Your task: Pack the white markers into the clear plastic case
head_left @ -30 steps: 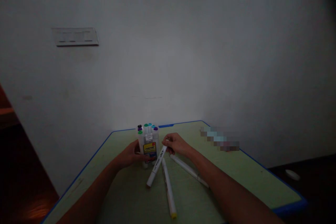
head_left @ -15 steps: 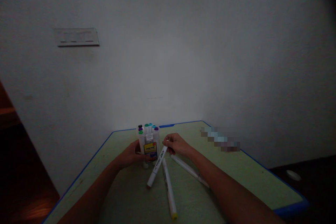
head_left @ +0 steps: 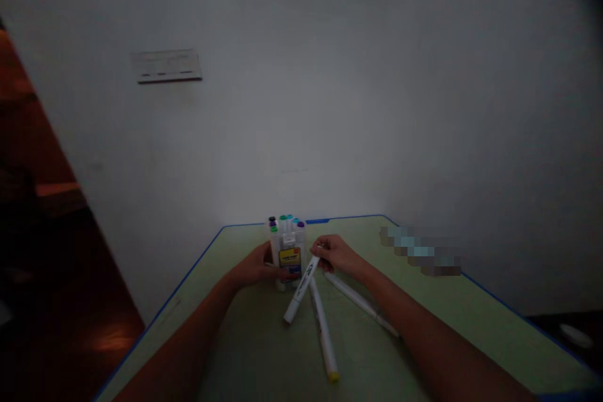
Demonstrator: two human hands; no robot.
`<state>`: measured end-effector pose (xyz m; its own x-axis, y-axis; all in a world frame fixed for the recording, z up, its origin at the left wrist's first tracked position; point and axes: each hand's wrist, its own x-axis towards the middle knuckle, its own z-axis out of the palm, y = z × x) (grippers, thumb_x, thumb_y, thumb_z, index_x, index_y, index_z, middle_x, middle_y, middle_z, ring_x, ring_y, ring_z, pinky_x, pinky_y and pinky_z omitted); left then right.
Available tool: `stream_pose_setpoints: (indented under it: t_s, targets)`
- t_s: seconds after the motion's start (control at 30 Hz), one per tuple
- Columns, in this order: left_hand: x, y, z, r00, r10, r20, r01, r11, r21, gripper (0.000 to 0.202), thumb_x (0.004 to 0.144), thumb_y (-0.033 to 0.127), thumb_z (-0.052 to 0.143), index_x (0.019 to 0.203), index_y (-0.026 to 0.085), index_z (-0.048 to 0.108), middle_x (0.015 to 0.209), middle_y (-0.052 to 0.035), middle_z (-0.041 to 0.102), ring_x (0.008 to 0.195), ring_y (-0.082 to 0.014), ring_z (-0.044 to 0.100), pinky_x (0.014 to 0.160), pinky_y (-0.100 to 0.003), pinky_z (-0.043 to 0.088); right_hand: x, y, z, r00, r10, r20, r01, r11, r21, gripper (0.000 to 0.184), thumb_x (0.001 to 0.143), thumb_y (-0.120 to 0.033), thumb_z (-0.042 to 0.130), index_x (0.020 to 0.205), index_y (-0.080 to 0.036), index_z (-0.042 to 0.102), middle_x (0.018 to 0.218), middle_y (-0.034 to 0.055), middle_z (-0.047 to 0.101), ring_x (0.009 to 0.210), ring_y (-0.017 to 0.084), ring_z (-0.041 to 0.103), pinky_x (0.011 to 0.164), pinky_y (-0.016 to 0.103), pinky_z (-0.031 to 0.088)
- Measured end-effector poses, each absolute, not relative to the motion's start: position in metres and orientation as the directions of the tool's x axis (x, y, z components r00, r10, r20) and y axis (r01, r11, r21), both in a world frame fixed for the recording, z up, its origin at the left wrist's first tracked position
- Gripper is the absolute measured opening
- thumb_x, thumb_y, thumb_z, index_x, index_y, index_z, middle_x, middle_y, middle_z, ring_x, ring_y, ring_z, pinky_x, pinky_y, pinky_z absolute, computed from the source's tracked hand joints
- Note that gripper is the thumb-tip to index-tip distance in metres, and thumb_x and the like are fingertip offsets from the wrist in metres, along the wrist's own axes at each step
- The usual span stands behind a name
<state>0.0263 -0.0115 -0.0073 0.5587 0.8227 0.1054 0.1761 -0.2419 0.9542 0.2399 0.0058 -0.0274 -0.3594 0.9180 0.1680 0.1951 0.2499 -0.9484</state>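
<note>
A clear upright pack of markers [head_left: 288,252] with coloured caps and a yellow-and-blue label stands on the green table top [head_left: 264,339]. My left hand [head_left: 254,267] wraps its front and lower side. My right hand [head_left: 335,254] is just right of the pack and pinches the upper end of a white marker [head_left: 301,289], which slants down to the left. Two more white markers lie loose below my hands: one with a yellow end [head_left: 323,333], the other [head_left: 360,304] under my right forearm.
The table has a blue edge and stands against a white wall, with a pale plate [head_left: 166,66] fixed above. A pixelated patch [head_left: 419,251] covers something at the table's back right. A dark reddish floor [head_left: 108,342] lies beyond the left edge.
The whole view has swung, so the table and pack sit further right in the frame. My hands keep their hold on the pack and the white marker.
</note>
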Motion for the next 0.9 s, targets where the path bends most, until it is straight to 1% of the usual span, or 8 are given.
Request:
stream_pose_setpoints:
  t_s: [0.07,0.1,0.2,0.33,0.5,0.67,0.8,0.9]
  targets:
    - [0.0269,-0.0126,-0.0076,0.568,0.814,0.124,0.132,-0.238,0.962,0.054,0.05,0.017,0.076,0.097,0.011,0.052,0.1,-0.0121,0.063,0.084,-0.0218,0.062,0.078,-0.036,0.048,0.2407,0.0056,-0.0295,-0.353,0.915,0.195,0.194,0.275,-0.941,0.025,0.067,-0.038,0.054,0.062,-0.015,0.047,0.039,-0.005,0.046,0.03,0.007,0.039,0.03,0.017,0.031]
    - [0.0267,-0.0122,-0.0083,0.573,0.81,0.128,0.114,-0.233,0.966,0.055,0.049,0.017,0.077,0.097,0.011,0.052,0.1,-0.012,0.063,0.084,-0.0212,0.062,0.078,-0.036,0.048,0.241,0.0065,-0.0308,-0.365,0.913,0.183,0.2,0.268,-0.942,0.027,0.066,-0.04,0.055,0.063,-0.015,0.047,0.039,-0.0047,0.046,0.03,0.007,0.039,0.03,0.018,0.031]
    - [0.0254,-0.0098,-0.0112,0.584,0.799,0.14,0.094,-0.239,0.966,0.052,0.052,0.017,0.075,0.098,0.011,0.052,0.098,-0.0111,0.063,0.082,-0.0197,0.062,0.078,-0.035,0.048,0.2412,0.009,-0.0336,-0.406,0.899,0.163,0.205,0.263,-0.943,0.031,0.065,-0.045,0.055,0.064,-0.015,0.047,0.04,-0.0041,0.046,0.031,0.007,0.039,0.03,0.018,0.031]
    - [0.0254,-0.0098,-0.012,0.586,0.795,0.154,0.099,-0.258,0.961,0.051,0.052,0.018,0.076,0.097,0.011,0.052,0.097,-0.0115,0.063,0.083,-0.0211,0.062,0.079,-0.038,0.047,0.2411,0.0078,-0.0342,-0.409,0.901,0.146,0.238,0.26,-0.936,0.032,0.064,-0.046,0.054,0.063,-0.015,0.046,0.042,-0.0036,0.046,0.031,0.007,0.038,0.031,0.019,0.029]
    - [0.026,-0.0112,-0.0091,0.582,0.799,0.15,0.117,-0.265,0.957,0.049,0.051,0.017,0.076,0.095,0.011,0.053,0.092,-0.0105,0.065,0.081,-0.0207,0.062,0.078,-0.038,0.047,0.2428,0.0095,-0.0362,-0.416,0.9,0.127,0.379,0.298,-0.876,0.029,0.067,-0.043,0.05,0.056,-0.015,0.046,0.04,-0.0048,0.039,0.034,0.006,0.03,0.035,0.02,0.022]
    - [0.0252,-0.0103,-0.0097,0.583,0.799,0.146,0.121,-0.264,0.957,0.049,0.053,0.017,0.075,0.096,0.011,0.052,0.095,-0.0107,0.064,0.083,-0.0208,0.062,0.078,-0.038,0.047,0.244,0.0102,-0.0363,-0.42,0.896,0.145,0.526,0.371,-0.765,0.028,0.068,-0.038,0.048,0.053,-0.014,0.048,0.044,-0.0038,0.038,0.043,0.008,0.033,0.042,0.022,0.023]
    - [0.0254,-0.0099,-0.0105,0.601,0.786,0.144,0.112,-0.261,0.959,0.05,0.054,0.017,0.075,0.098,0.012,0.051,0.099,-0.0107,0.063,0.085,-0.0208,0.061,0.079,-0.037,0.047,0.2443,0.0089,-0.035,-0.426,0.894,0.142,0.577,0.389,-0.718,0.027,0.067,-0.036,0.049,0.052,-0.014,0.048,0.046,-0.0037,0.036,0.047,0.009,0.033,0.044,0.022,0.023]
    - [0.0255,-0.0093,-0.011,0.607,0.78,0.151,0.107,-0.268,0.957,0.05,0.056,0.018,0.074,0.1,0.012,0.05,0.101,-0.0112,0.062,0.087,-0.0213,0.061,0.079,-0.038,0.048,0.2443,0.0081,-0.0341,-0.429,0.892,0.142,0.583,0.393,-0.711,0.027,0.067,-0.035,0.049,0.05,-0.014,0.047,0.046,-0.0038,0.036,0.047,0.009,0.032,0.045,0.022,0.022]
